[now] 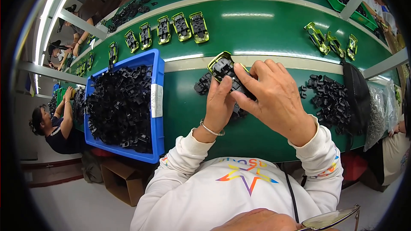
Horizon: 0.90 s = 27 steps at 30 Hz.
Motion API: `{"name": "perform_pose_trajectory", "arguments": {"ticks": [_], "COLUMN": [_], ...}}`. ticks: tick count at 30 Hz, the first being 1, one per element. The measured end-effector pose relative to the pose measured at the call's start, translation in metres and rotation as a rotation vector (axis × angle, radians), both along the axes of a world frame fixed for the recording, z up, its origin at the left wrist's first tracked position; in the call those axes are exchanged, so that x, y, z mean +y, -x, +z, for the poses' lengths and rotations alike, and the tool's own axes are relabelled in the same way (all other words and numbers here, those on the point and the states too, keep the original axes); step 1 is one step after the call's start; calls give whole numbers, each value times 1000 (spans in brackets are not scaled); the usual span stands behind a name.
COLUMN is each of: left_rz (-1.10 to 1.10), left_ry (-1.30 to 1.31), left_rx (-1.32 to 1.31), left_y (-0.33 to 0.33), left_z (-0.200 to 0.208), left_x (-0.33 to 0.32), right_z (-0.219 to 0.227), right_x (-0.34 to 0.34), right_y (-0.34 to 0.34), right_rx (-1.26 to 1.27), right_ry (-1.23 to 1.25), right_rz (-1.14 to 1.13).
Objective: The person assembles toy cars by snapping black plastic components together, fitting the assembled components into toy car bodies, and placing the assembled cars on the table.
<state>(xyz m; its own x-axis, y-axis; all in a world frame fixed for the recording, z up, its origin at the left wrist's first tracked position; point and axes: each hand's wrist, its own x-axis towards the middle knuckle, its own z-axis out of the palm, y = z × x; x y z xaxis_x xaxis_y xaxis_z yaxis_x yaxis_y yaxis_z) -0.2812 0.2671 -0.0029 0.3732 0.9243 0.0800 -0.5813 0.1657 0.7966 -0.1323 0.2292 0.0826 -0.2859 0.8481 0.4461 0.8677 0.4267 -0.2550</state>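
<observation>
A green and black toy car (222, 66) is held in both hands, above the tabletop (184, 98). The left hand (219, 108) has its fingers clamped on the car's left side; the right hand (276, 96) has its fingers clamped on the right side, thumb and forefinger on the black part. A small black heap (202, 85) of parts lies beneath the hands. To the left stands a blue bin (158, 143) of black parts; to the right are a larger black heap (330, 100), a black bag (357, 98) and a clear bag (376, 117) of small grey pieces. Beyond, more toy cars (199, 28) rest on a green strip (265, 30)
</observation>
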Motion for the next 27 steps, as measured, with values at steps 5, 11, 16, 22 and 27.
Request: {"name": "perform_pose_trajectory", "arguments": {"ticks": [5,11,16,22,27], "left_rz": [-34,-46,-31,-31,0], "left_ry": [0,-51,-32,-24,-62], "left_rx": [-95,10,72,17,7], "left_y": [2,5,-2,-2,-6], "left_z": [1,-4,-2,1,3], "left_x": [2,3,9,9,21], "right_z": [-2,-12,-12,-14,-40], "right_x": [-4,-6,-14,-16,4], "right_y": [-3,4,7,9,-9], "right_rx": [129,-35,-83,-67,525], "right_ry": [94,-21,11,-16,141], "right_rz": [6,-67,-104,-156,54]}}
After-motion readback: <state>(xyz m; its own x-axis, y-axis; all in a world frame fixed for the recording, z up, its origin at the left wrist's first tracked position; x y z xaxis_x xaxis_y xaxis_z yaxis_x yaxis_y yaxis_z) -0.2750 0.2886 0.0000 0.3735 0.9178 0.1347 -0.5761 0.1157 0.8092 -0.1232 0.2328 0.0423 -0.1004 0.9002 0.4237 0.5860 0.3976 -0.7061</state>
